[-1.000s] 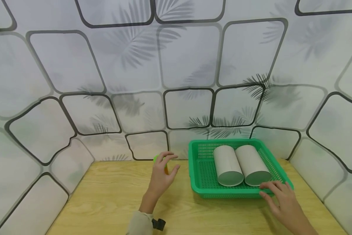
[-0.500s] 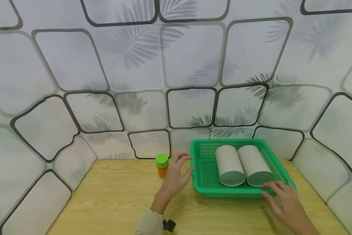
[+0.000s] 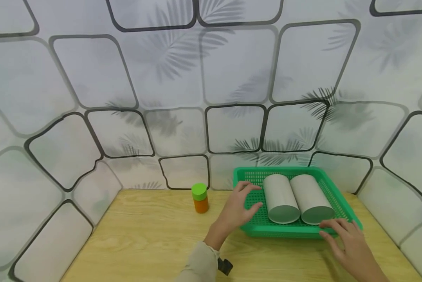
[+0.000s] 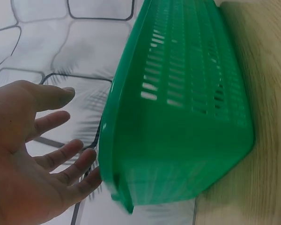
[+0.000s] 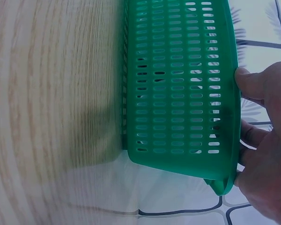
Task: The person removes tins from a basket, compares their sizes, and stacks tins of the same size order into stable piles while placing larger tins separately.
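A green plastic basket (image 3: 274, 232) with slotted sides stands on the wooden table. Inside it, two white cylinders (image 3: 281, 197) lie side by side, their round ends toward me. My left hand (image 3: 236, 207) is over the basket's left end in the head view, fingers spread and holding nothing. The left wrist view shows that hand (image 4: 42, 154) beside the basket's rim (image 4: 113, 112). At the front right corner, my right hand (image 3: 352, 243) grips the rim, thumb on the near side and fingers over it. The right wrist view shows its thumb (image 5: 250, 82) right against the rim.
An orange bottle (image 3: 201, 204) with a bright green lid stands upright at the back of the table (image 3: 144, 235), left of the basket. A patterned wall (image 3: 183, 133) closes off the back and both sides.
My left hand has moved right, away from the bottle and over the basket's left end, leaving the bottle in full view. The right hand stays at the rim. The head view has shifted slightly left.
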Tool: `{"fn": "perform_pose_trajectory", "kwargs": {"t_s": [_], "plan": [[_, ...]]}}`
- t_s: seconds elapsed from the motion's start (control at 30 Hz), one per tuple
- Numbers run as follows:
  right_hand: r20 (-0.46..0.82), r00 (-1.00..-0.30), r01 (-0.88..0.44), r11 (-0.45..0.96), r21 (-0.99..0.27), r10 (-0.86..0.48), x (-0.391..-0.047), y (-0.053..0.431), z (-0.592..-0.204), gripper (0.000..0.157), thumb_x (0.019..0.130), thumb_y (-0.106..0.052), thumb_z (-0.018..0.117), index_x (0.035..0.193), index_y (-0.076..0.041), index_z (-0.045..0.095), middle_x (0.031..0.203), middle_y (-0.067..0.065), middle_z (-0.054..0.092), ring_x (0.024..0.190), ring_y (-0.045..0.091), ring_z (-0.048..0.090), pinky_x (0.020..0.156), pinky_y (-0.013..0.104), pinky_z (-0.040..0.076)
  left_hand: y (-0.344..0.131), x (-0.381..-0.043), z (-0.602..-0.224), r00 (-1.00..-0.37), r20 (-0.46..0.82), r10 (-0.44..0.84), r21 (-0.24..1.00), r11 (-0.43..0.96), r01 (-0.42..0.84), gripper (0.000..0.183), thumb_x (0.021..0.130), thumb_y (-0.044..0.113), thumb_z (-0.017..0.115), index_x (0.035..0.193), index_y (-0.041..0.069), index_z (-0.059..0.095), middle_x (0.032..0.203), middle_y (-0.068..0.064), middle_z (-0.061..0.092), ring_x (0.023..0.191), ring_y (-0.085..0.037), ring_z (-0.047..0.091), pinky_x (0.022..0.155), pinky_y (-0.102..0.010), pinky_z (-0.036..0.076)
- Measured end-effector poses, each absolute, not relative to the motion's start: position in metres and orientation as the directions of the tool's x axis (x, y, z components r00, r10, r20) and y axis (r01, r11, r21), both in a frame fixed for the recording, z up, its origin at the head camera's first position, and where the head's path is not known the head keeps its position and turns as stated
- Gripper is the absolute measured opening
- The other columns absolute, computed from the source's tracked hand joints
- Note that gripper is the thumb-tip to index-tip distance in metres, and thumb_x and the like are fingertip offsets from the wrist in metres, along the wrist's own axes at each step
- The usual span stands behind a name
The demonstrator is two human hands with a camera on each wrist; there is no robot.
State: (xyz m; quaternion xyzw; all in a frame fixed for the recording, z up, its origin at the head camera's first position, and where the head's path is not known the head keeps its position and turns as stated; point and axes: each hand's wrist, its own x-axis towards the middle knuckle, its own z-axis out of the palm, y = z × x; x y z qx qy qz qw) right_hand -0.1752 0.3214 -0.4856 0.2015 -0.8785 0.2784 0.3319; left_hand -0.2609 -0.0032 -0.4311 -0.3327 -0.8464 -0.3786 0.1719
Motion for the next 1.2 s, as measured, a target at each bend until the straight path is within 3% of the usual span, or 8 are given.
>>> {"fn": "perform_pose_trajectory", "kwargs": {"t_s": [0.2,0.3,0.4,0.43,0.57,0.67,1.0,1.2], "plan": [[0.719,-0.671,-0.555,0.765,-0.327,-0.18,-0.176,0.322,-0.486,0.035,0.075,0.008,0.082,0.102,-0.012,0.072,0.099,0.001,0.064,0.097,0.006,0.051,0.089,0.083,0.031,0.018,-0.264,-0.429,-0.738,0.499,0.453,0.565,0.476,0.674,0.041,0.099,0.026,0.071,0.137,0.014,0.062,0.14,-0.007,0.051,0.129,-0.021,0.052,0.104,-0.033,0.049],[0.724,-0.664,-0.549,0.78,-0.301,-0.187,-0.176,0.322,-0.485,0.036,0.074,0.008,0.083,0.101,-0.012,0.072,0.098,-0.001,0.064,0.095,0.006,0.051,0.086,0.065,0.038,0.028,-0.264,-0.425,-0.768,0.444,0.462,0.603,0.48,0.637,0.044,0.101,0.031,0.068,0.142,0.019,0.059,0.144,-0.006,0.048,0.132,-0.02,0.051,0.103,-0.034,0.049],[0.719,-0.668,-0.537,0.792,-0.289,-0.191,-0.175,0.321,-0.483,0.038,0.071,0.01,0.084,0.1,-0.012,0.072,0.097,-0.003,0.064,0.093,0.006,0.051,0.08,0.053,0.034,0.037,-0.266,-0.422,-0.797,0.393,0.459,0.637,0.489,0.595,0.046,0.102,0.037,0.065,0.145,0.024,0.056,0.146,-0.004,0.047,0.132,-0.018,0.05,0.102,-0.033,0.049],[0.716,-0.671,-0.537,0.791,-0.293,-0.191,-0.175,0.321,-0.483,0.038,0.071,0.01,0.083,0.1,-0.012,0.072,0.097,-0.003,0.064,0.093,0.005,0.051,0.08,0.054,0.034,0.04,-0.267,-0.421,-0.808,0.377,0.453,0.648,0.494,0.58,0.046,0.102,0.039,0.065,0.145,0.025,0.055,0.147,-0.003,0.046,0.132,-0.017,0.05,0.102,-0.033,0.049],[0.711,-0.68,-0.543,0.775,-0.325,-0.178,-0.176,0.322,-0.484,0.035,0.075,0.009,0.082,0.101,-0.012,0.072,0.097,0.0,0.064,0.095,0.005,0.05,0.083,0.074,0.035,0.053,-0.271,-0.422,-0.84,0.344,0.42,0.684,0.501,0.53,0.047,0.102,0.044,0.063,0.145,0.025,0.056,0.148,-0.001,0.046,0.132,-0.016,0.05,0.102,-0.034,0.049],[0.715,-0.675,-0.549,0.77,-0.325,-0.179,-0.176,0.322,-0.485,0.033,0.076,0.007,0.082,0.101,-0.012,0.072,0.097,0.001,0.065,0.095,0.006,0.051,0.084,0.078,0.032,0.063,-0.275,-0.422,-0.863,0.313,0.397,0.71,0.505,0.49,0.048,0.101,0.044,0.064,0.144,0.023,0.057,0.147,0.0,0.047,0.131,-0.016,0.051,0.101,-0.034,0.049],[0.704,-0.688,-0.533,0.779,-0.329,-0.174,-0.177,0.324,-0.487,0.034,0.076,0.007,0.083,0.101,-0.012,0.072,0.098,0.0,0.065,0.095,0.011,0.053,0.087,0.081,0.032,0.093,-0.291,-0.425,-0.923,0.206,0.326,0.71,0.6,0.37,0.047,0.1,0.04,0.068,0.143,0.024,0.058,0.141,-0.004,0.05,0.127,-0.022,0.052,0.096,-0.037,0.051],[0.704,-0.688,-0.529,0.785,-0.323,-0.174,-0.175,0.323,-0.484,0.035,0.074,0.007,0.084,0.101,-0.013,0.072,0.098,-0.002,0.064,0.093,0.01,0.053,0.083,0.073,0.034,0.103,-0.302,-0.425,-0.946,0.158,0.283,0.691,0.653,0.31,0.05,0.099,0.041,0.068,0.145,0.023,0.056,0.143,-0.012,0.047,0.123,-0.031,0.054,0.09,-0.042,0.053]]}}
